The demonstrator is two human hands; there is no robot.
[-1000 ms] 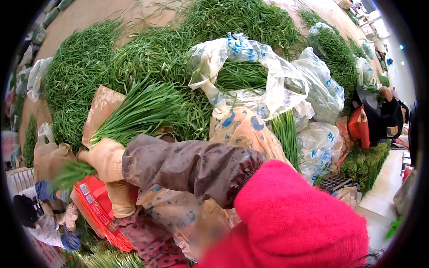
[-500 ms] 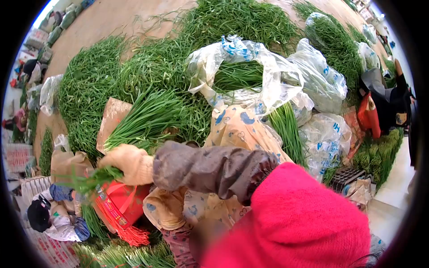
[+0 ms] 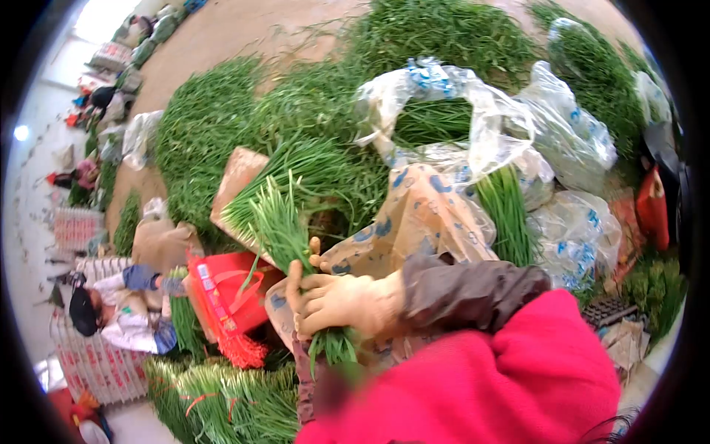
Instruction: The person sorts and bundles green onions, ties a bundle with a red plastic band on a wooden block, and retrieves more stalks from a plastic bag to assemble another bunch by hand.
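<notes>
A bunch of garlic chives (image 3: pixel 279 222) stands tilted in front of me, pale stem ends upward and leaf ends poking out below my hands. My right hand (image 3: pixel 351 302), in a tan glove, lies across the lower part with its fingers curled around it. My left hand (image 3: pixel 293 292), gloved too, is mostly hidden behind the right; a few of its fingers show around the bunch. More chives (image 3: pixel 307 174) lie just beyond on a brown board (image 3: pixel 235 174). A patterned tan apron (image 3: pixel 421 214) spreads over my lap.
A red bag (image 3: pixel 248 285) with a bundle of red ties (image 3: pixel 240 348) sits at left. Tied chive bundles (image 3: pixel 229 403) stand at the lower left. Loose chives (image 3: pixel 207 133) and clear plastic bags (image 3: pixel 566 129) lie ahead. A co-worker (image 3: pixel 122 314) sits at far left.
My right hand has come back from the left with chives and now meets my left hand at the bunch. The bunch is turned with stem ends up. The view has shifted left.
</notes>
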